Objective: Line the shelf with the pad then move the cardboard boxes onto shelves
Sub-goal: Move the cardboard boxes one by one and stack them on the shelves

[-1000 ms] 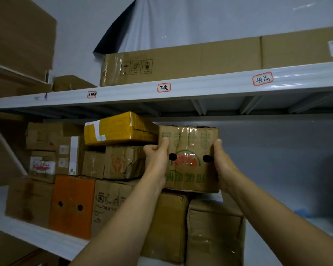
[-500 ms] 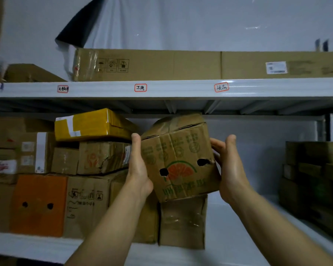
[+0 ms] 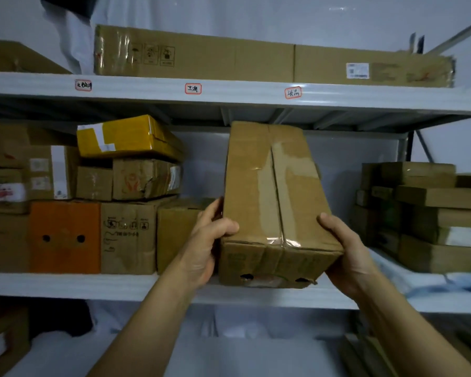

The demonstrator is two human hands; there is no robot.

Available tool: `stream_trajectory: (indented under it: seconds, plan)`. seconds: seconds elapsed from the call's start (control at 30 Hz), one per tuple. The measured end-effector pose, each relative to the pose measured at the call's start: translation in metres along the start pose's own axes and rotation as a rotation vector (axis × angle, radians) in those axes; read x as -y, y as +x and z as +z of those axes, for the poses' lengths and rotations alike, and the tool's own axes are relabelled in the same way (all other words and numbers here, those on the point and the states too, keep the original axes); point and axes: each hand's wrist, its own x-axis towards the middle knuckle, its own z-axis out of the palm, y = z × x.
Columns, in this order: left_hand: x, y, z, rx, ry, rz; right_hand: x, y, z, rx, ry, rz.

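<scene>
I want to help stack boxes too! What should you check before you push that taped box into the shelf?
1. Both hands hold the taped box: left hand on its left side, right hand on its right. Ok.
2. Top flaps shut under tape. Ok.
3. Gap between the plain brown box and the right stack looks wide enough. Ok.
4. Middle shelf lined under that spot: hidden by the box. Cannot tell.
5. Room below the upper shelf. Cannot tell.
</scene>
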Motion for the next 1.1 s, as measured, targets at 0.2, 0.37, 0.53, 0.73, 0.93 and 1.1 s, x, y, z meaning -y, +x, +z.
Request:
stream_trajectory:
  seconds: [0.2, 0.37, 0.53, 0.73, 0.93, 1.1]
  plan:
    - [0.038, -0.049, 0.012, -0.075, 0.092, -0.140, -0.031, -0.047, -0.048, 0.007, -0.093, 0.081]
    - [0.087, -0.076, 0.008, -0.162, 0.117, -0.255, -0.051, -0.072, -0.090, 0.130, -0.239, 0.232]
    - [0.133, -0.112, -0.005, -0.045, 0.227, -0.439, -0.083, -0.105, -0.138, 0.252, -0.366, 0.481]
    - [0.201, -0.172, -0.012, -0.009, 0.305, -0.719, -0.144, -0.141, -0.183, 0.240, -0.371, 0.683]
    - [0.255, -0.192, 0.002, -0.046, 0.219, -0.890, -0.174, -0.151, -0.220, 0.234, -0.460, 0.855]
    - [0.291, -0.167, 0.007, -0.103, 0.270, -0.942, -0.198, -0.135, -0.240, 0.095, -0.467, 0.898]
